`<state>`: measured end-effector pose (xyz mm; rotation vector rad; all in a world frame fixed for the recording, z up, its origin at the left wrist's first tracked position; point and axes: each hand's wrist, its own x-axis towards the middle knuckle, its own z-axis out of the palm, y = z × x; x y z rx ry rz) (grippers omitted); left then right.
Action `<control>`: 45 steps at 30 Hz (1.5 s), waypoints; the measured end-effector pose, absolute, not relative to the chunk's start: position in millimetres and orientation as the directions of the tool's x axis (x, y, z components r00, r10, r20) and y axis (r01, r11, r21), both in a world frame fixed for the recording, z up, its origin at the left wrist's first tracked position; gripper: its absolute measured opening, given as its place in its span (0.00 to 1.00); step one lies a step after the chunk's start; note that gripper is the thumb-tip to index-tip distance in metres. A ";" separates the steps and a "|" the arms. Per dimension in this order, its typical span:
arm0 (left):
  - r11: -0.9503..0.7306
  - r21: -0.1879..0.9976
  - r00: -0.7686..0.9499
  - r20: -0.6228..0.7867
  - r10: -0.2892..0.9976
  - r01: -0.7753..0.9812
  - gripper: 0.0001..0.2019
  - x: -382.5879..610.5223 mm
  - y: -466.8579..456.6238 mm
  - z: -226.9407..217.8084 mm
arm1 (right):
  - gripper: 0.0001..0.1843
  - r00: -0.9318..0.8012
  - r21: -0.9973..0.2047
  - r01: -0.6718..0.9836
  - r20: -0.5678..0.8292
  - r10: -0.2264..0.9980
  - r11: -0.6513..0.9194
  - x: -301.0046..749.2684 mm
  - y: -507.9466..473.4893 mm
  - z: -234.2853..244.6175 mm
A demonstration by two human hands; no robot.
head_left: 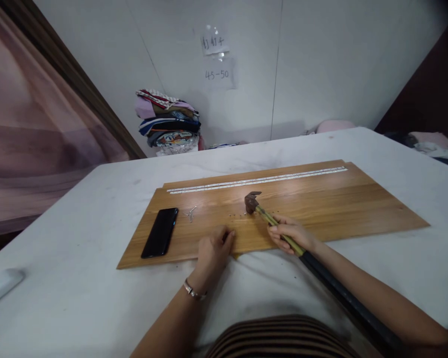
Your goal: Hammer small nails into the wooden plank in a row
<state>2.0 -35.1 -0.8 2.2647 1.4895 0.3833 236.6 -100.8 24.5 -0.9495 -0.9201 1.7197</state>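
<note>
The right hand (291, 236) is closed around the yellow part of a hammer (251, 202) handle, with the head resting on a wooden board (321, 204) beside a few small dark specks (235, 215). The left hand (214, 248), with a bracelet (193, 292) at the wrist, lies on the board's near edge with its fingers curled; whether it pinches anything cannot be told. The board lies flat on a white table (78, 278). On it are a black phone (160, 232) at the left, loose nails (190, 214) just beside the phone, and a pale strip (257, 180) along the far edge. A pile of clothes (168, 122) sits against the wall.
</note>
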 end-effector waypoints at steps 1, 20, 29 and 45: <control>-0.347 0.472 0.391 0.005 0.920 0.811 0.14 2.1 -35.2 -0.3 | 0.14 -0.267 -0.887 -0.366 -0.192 0.944 -0.284 236.1 -100.7 24.2; -0.346 0.487 0.398 -0.002 0.918 0.802 0.13 1.8 -35.3 1.4 | 0.14 -0.259 -0.888 -0.368 -0.188 0.948 -0.276 235.4 -100.0 22.4; -0.360 0.487 0.398 0.026 0.917 0.796 0.14 2.0 -36.8 1.2 | 0.12 -0.266 -0.898 -0.347 -0.184 0.946 -0.272 235.9 -100.5 20.4; -0.360 0.486 0.393 0.037 0.919 0.796 0.14 1.6 -36.4 -2.4 | 0.14 -0.272 -0.891 -0.359 -0.185 0.944 -0.278 236.3 -98.7 18.8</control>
